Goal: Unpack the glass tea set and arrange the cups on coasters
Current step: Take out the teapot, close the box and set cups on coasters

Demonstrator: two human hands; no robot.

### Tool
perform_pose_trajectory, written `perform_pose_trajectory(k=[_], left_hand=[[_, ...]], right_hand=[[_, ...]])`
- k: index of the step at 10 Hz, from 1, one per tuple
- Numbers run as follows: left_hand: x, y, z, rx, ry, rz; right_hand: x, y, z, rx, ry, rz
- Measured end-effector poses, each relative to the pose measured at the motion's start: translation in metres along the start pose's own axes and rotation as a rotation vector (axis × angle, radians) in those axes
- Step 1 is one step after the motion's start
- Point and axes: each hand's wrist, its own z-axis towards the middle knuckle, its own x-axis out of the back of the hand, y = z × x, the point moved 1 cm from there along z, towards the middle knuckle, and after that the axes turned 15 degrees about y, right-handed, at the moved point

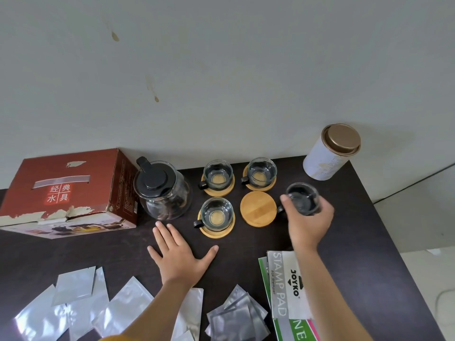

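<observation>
We've got the right hand (pixel 309 223) wrapped around the last cup (pixel 303 199), right of centre; left hand (pixel 181 257) flat. Land off-centre on the bare coaster (pixel 258 209) and it tips.

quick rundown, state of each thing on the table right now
teapot: upright, lid on
three cups: each on a coaster
fourth cup: gripped by right hand
bare coaster: no cup on it
left hand: flat on table
red box: on its side
tin: lid on
</observation>
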Motion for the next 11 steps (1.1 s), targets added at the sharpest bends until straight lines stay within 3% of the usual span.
perform_pose_trajectory(k=[3,8,10,11], left_hand=[[0.001,0.0,-0.001,0.003,-0.004,-0.006],[0.002,-0.001,0.0,0.005,-0.008,-0.01],[0.003,-0.001,0.0,0.003,-0.014,-0.001],[0.003,-0.002,0.0,0.001,-0.009,-0.005]], right_hand=[[-0.022,-0.006,-0.067,0.101,-0.194,-0.074],[-0.026,-0.005,-0.076,0.078,-0.191,-0.143],[0.001,0.005,-0.066,0.063,-0.326,-0.099],[0.005,0.009,-0.059,0.089,-0.443,-0.2]])
